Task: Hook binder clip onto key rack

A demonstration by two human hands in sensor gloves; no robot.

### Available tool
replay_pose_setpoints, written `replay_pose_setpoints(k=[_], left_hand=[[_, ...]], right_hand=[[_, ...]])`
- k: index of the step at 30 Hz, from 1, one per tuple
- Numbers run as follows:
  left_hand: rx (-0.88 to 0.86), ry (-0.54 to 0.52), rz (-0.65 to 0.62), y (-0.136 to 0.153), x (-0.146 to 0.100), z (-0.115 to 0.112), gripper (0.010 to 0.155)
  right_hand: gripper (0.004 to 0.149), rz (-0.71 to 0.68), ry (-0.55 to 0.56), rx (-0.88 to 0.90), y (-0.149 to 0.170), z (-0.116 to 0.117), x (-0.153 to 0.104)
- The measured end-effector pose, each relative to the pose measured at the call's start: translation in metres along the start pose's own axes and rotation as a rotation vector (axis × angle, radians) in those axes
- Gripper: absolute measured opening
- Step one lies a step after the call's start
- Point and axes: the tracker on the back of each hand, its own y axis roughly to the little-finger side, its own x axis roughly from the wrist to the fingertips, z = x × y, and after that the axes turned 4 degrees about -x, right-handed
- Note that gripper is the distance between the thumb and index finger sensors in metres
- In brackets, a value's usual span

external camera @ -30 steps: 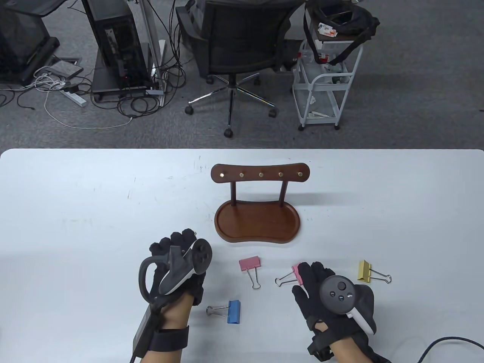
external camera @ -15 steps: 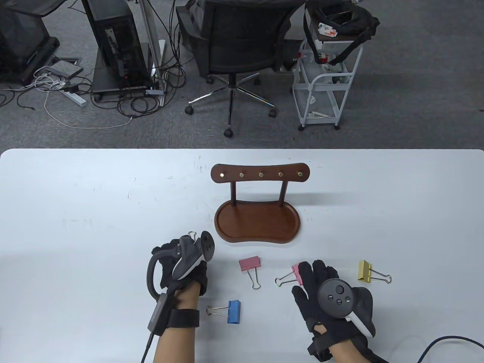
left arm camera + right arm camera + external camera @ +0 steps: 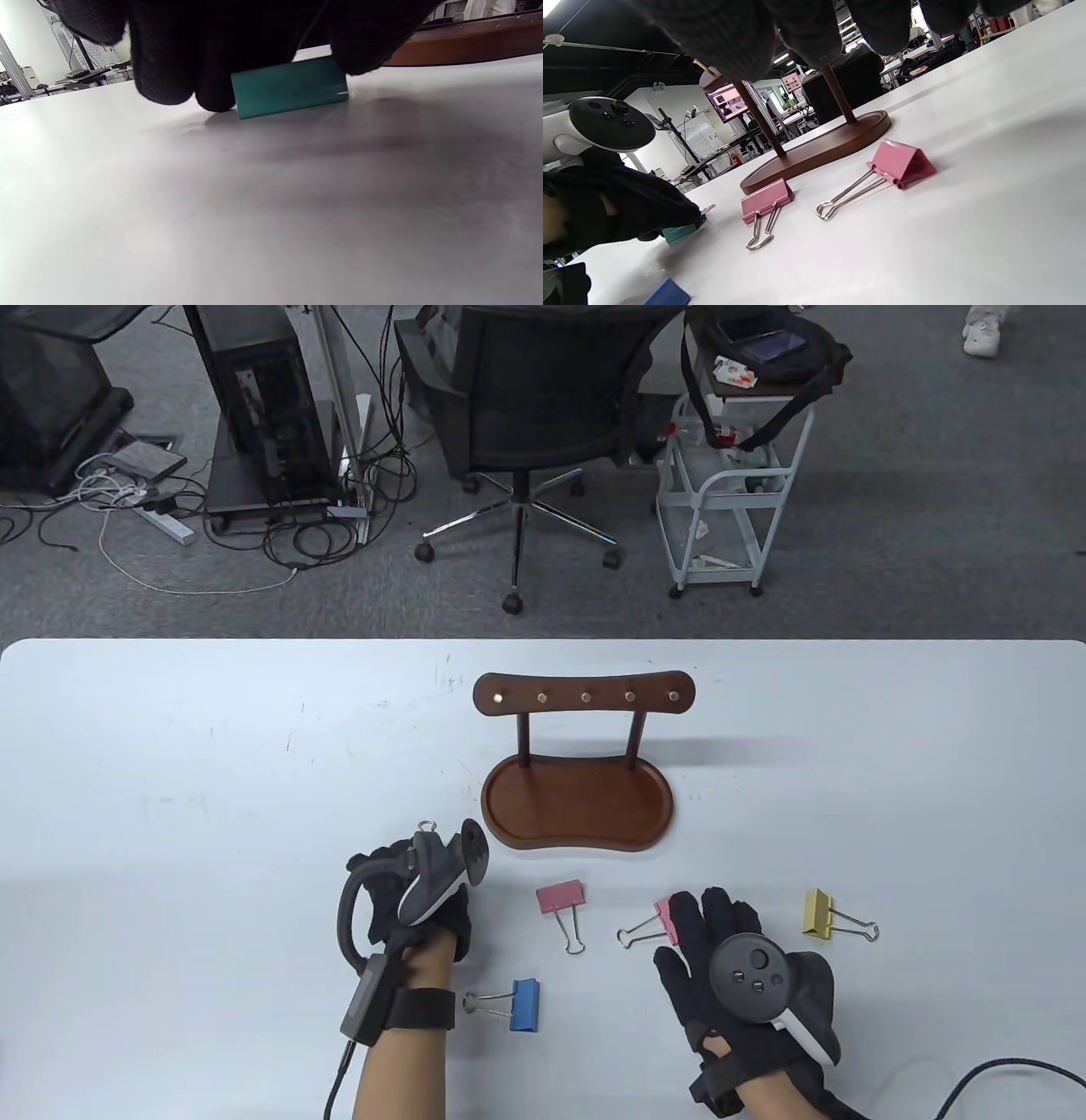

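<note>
The teal clip (image 3: 290, 87) is a small folded-metal binder clip, its flat body pinched between the curled fingers (image 3: 169, 63) of the left hand (image 3: 416, 899) and resting on the counter (image 3: 170, 814). From above, only its wire loop shows, poking out past that hand's fingertips. The rack (image 3: 581, 763) stands just beyond the left hand and to its right: dark wood, a kidney-shaped tray base, two posts, and a curved top bar with five brass pegs, all bare.

The right hand (image 3: 730, 963) lies flat on the counter, fingers spread and holding nothing; its fingertips cover part of a pink clip (image 3: 657, 923).

Five clips in all: one teal, in the left hand; two pink, the second (image 3: 562, 903) between the hands; one blue (image 3: 513, 1004) just right of the left wrist; one yellow (image 3: 831, 916) just right of the right hand's fingers.
</note>
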Motion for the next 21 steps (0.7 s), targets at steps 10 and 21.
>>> replay_pose_setpoints(k=[10, 21], left_hand=[[-0.006, -0.002, 0.041, 0.000, -0.001, 0.001, 0.074], [-0.034, -0.079, 0.016, 0.006, -0.015, 0.018, 0.078]], right_hand=[[0.069, 0.003, -0.002, -0.002, -0.001, 0.000, 0.000], [0.069, 0.005, -0.005, -0.001, -0.001, 0.000, -0.001]])
